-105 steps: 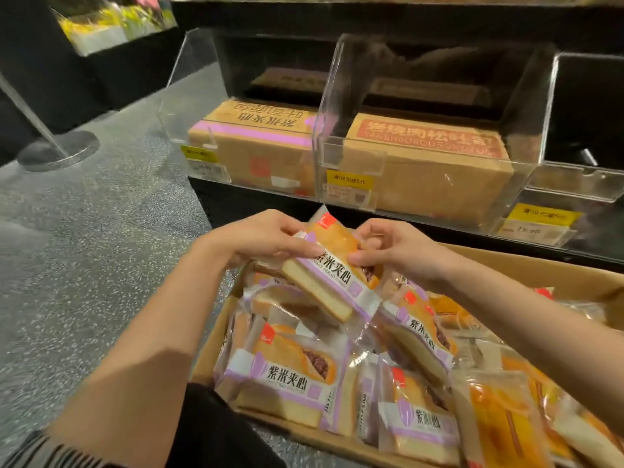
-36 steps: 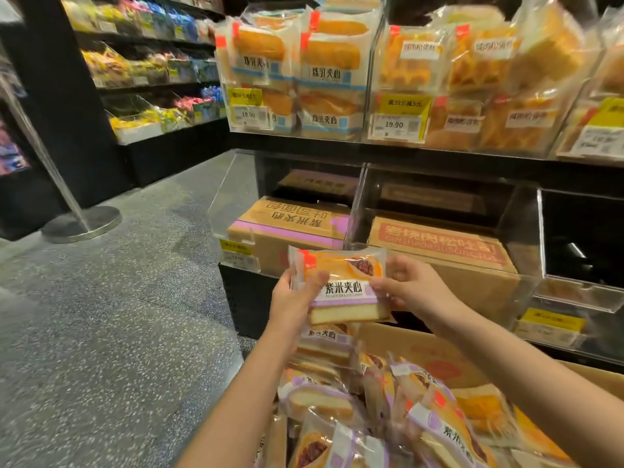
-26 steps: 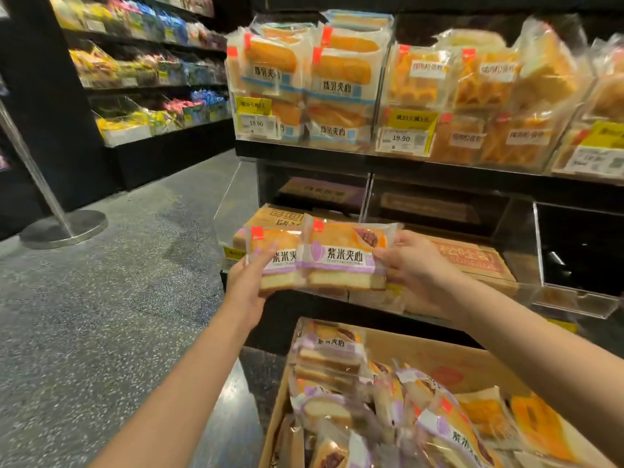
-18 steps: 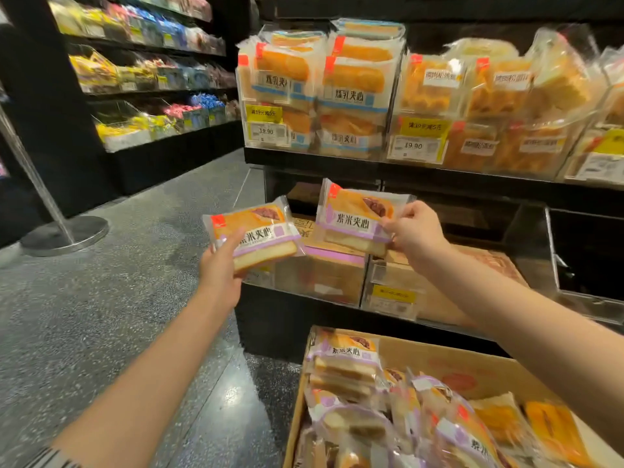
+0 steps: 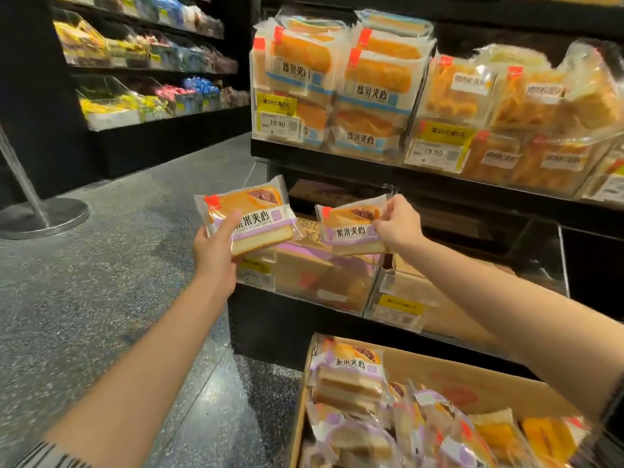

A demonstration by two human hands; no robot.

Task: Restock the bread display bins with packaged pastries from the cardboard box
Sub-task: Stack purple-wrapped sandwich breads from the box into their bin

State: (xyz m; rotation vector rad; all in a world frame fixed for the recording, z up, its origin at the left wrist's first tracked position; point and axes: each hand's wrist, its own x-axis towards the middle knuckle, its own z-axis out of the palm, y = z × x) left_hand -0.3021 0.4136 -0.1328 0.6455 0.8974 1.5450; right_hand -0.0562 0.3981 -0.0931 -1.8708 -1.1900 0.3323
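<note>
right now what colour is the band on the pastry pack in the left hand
Light purple, with dark lettering, on the pastry pack in the left hand; head view.

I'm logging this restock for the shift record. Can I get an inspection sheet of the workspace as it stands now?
Surface: speckled grey floor; black display shelving.
Job's things: left pastry pack and right pastry pack held up before the lower clear bin, which holds a closed carton; cardboard box below, full of packs.
Clutter: nothing seen.
Grippers: left hand grips the left pack; right hand pinches the right pack's top edge.
Cables: nothing seen.
Surroundings: upper bins stocked with bread, price tags; stanchion base; snack shelves behind.
</note>
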